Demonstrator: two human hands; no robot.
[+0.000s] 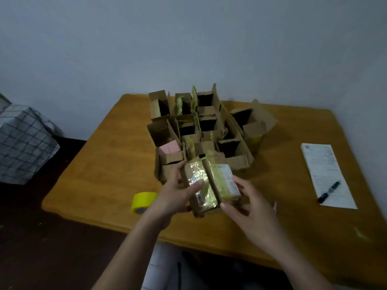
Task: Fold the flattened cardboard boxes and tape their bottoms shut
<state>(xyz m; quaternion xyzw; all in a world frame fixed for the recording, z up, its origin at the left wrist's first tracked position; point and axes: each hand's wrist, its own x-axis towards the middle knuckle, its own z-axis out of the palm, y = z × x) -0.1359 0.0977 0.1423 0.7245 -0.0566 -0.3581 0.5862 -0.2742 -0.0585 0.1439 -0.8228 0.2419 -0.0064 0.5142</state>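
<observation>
A: Box (pixel 211 185) in hand, held over the near middle of the table (pixel 100 164), bottom flaps facing up, old yellowish tape glinting on them. Left hand (pixel 178 191) grips the left side, thumb laid across the left flap, fingers curled round behind. Right hand (pixel 247 206) holds the right side, thumb at the near corner, fingers wrapped round the far side.

B: Judgement on the step?

A: Closing the bottom. Press both flaps flat until their edges meet along the centre seam, keep the walls square, then run tape along that seam. Tape roll (pixel 142 203) lies just left of the left wrist, within easy reach.

B: Finished work?

A: Cluster of folded boxes (pixel 201 126) stands behind the held one, open tops up, touching one another.

B: Anything unclear?

A: Plenty. Whether the seam is gapped or shut cannot be told through the glare. Box underside and the fingers behind it are hidden. Label print is unreadable, likewise the paper (pixel 326 174) under the pen (pixel 328 191) at right. No flattened stock is visible. Checked bundle (pixel 23 141) at far left is cut off by the edge.
</observation>
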